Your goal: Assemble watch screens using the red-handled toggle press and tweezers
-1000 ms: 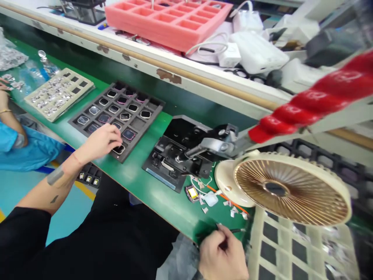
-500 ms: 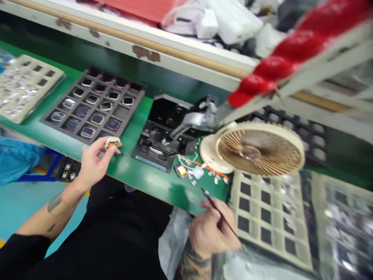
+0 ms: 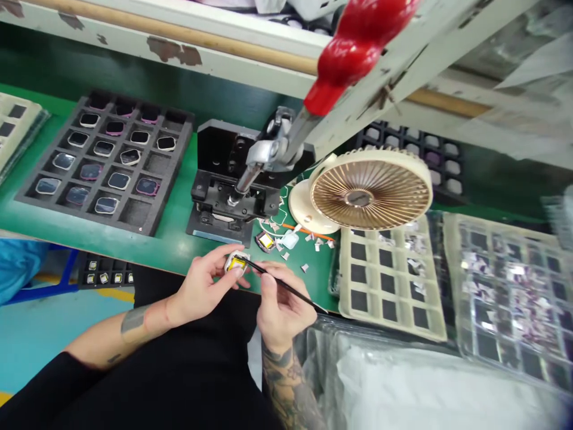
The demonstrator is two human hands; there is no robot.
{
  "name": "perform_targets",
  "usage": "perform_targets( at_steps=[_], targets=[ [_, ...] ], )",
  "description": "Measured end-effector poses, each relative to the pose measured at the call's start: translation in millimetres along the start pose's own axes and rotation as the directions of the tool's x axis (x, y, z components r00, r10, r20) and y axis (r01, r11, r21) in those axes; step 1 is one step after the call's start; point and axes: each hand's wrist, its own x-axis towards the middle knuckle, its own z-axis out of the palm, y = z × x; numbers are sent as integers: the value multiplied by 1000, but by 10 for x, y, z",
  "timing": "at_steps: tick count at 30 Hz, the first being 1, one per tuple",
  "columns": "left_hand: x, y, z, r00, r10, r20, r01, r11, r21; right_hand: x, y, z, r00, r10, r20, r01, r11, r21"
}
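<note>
Between the thumb and fingers of my left hand point(image 3: 203, 286) is a small watch case point(image 3: 236, 263), pale-rimmed with a yellow inside. Pinched in my right hand point(image 3: 284, 304) is a thin black tool, which looks like tweezers point(image 3: 290, 289); its tip meets the watch case or hovers just over it, I cannot tell which. Beyond my hands, a similar watch case point(image 3: 265, 240) with a yellow inside lies on the green bench point(image 3: 179, 245), among small loose pieces. A black hand press point(image 3: 237, 197) with a red lever handle point(image 3: 344, 54) stands behind.
At the left, a dark foam tray point(image 3: 152, 216) holds several watch cases in its cells. A beige fan point(image 3: 371, 188) stands right of the press. Cream compartment trays point(image 3: 394, 298) and a clear-covered tray point(image 3: 514, 298) with small parts lie at the right. A blue-framed rack point(image 3: 67, 269) sits below the bench edge.
My left hand has brought the watch case rightward, in front of the press. My right hand has moved left and up, taking the black tool's tip to the case. The camera view has shifted.
</note>
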Motion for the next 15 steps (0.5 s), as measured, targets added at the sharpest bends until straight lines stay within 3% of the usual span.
perform_targets(
  at_steps=[6,11,13,15],
  targets=[
    [8,-11,13,1000,6,-8,-6,1000,27,31,5,9,999,-31,7,32,999,-33],
    [16,-53,-6,1000,-9,12,9,1000,12,3,-2,23,972,228,51,-232,964,130],
    [18,-51,-14,1000,-20,-1,20,1000,14,2,-20,9,982,189,25,-191,973,131],
    [19,-39,-20,1000,-20,-17,21,999,27,15,-42,-13,999,32,-22,-31,999,33]
  ],
)
